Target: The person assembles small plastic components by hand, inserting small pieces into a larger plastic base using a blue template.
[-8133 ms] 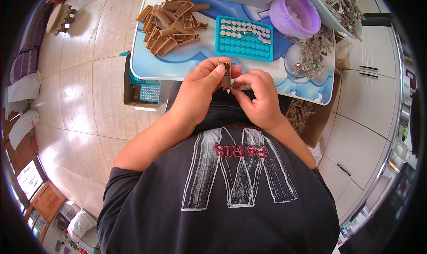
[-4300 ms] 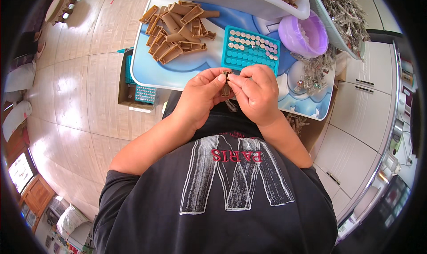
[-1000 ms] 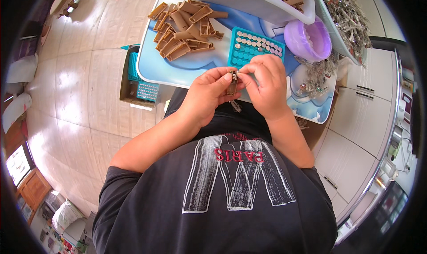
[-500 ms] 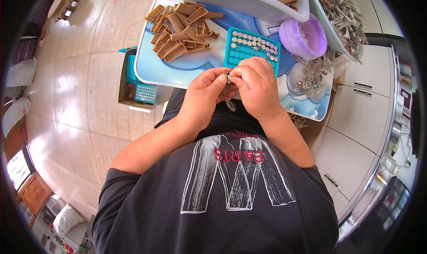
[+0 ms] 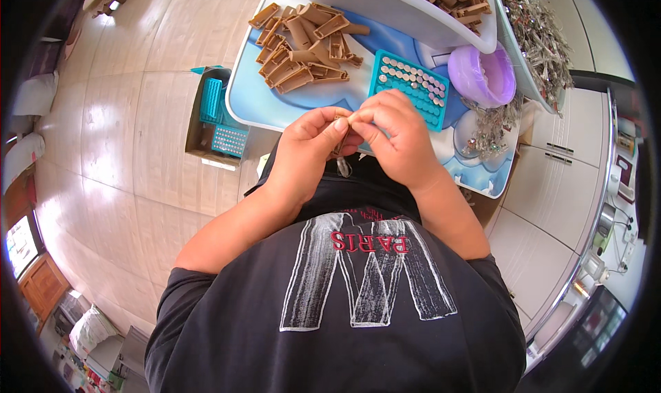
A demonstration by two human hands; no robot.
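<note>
My left hand [image 5: 306, 142] is closed around a small brown plastic casing [image 5: 339, 145], held upright just off the near edge of the table. A thin clear-looking wire loop [image 5: 344, 167] hangs beneath it. The fingertips of my right hand [image 5: 399, 138] pinch together at the casing's upper end, and whatever they grip there is hidden. Just beyond my right hand lies a teal tray [image 5: 432, 120] holding rows of silvery round button cells [image 5: 413, 75]. A pile of similar brown casings [image 5: 303, 45] sits farther left on the table.
The blue-and-white table [image 5: 248, 97] bears a white bin [image 5: 406, 21] of brown casings and a purple bowl [image 5: 465, 76]. Bundles of wired lights [image 5: 492, 128] lie at its right. On the floor at left, a cardboard box [image 5: 195, 135] contains teal trays. White cabinets [image 5: 551, 186] stand at right.
The table appears shifted slightly right and down in the view. The casing is turned more edge-on, and the wire loop below shows more clearly. Both hands keep their grip close together.
</note>
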